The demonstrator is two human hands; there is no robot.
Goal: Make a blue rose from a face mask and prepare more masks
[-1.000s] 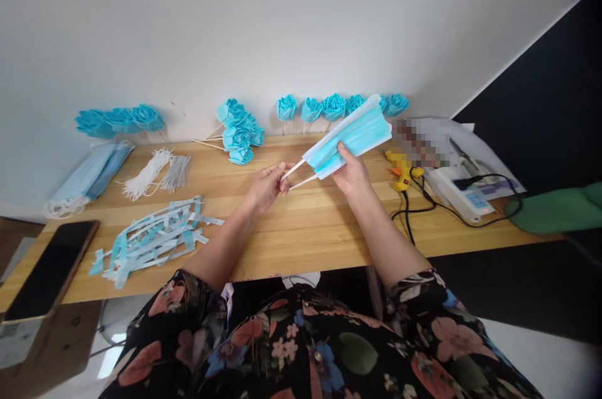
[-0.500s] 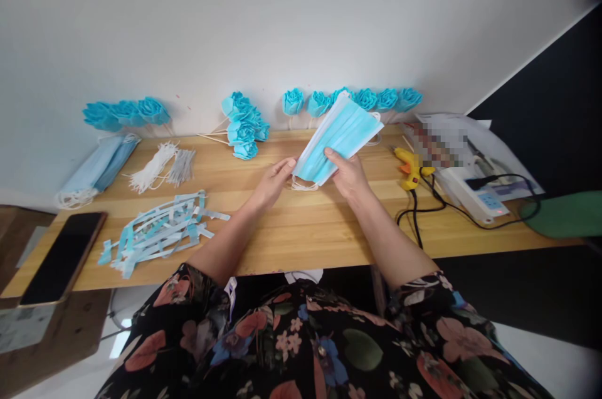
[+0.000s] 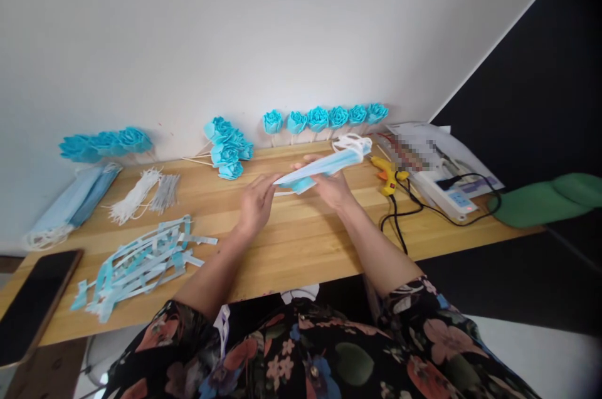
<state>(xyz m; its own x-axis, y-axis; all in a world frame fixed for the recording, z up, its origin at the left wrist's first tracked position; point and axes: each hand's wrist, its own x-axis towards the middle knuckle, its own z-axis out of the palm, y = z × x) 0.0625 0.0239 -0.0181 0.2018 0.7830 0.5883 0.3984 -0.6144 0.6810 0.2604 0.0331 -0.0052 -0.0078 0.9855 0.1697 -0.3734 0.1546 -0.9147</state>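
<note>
A light blue face mask (image 3: 324, 165) is held almost edge-on above the wooden table (image 3: 301, 242), its white ear loops (image 3: 350, 142) at the far right end. My right hand (image 3: 329, 186) grips the mask from below near its middle. My left hand (image 3: 256, 201) has its fingers at the mask's near left corner, fingers fairly straight and pressed to the edge. Both forearms reach out from a dark floral garment.
Blue mask-made roses (image 3: 324, 118) stand along the wall, more in a heap (image 3: 228, 148) and at left (image 3: 106, 142). Cut strips (image 3: 141, 261), white loops (image 3: 134, 195), stacked masks (image 3: 70, 204), a phone (image 3: 32, 305), a yellow glue gun (image 3: 388, 173) and a power strip (image 3: 451, 195) lie about.
The mask has been lowered and turned from facing me to nearly flat. My left hand let go of the stretched ear loop and moved to the mask's corner.
</note>
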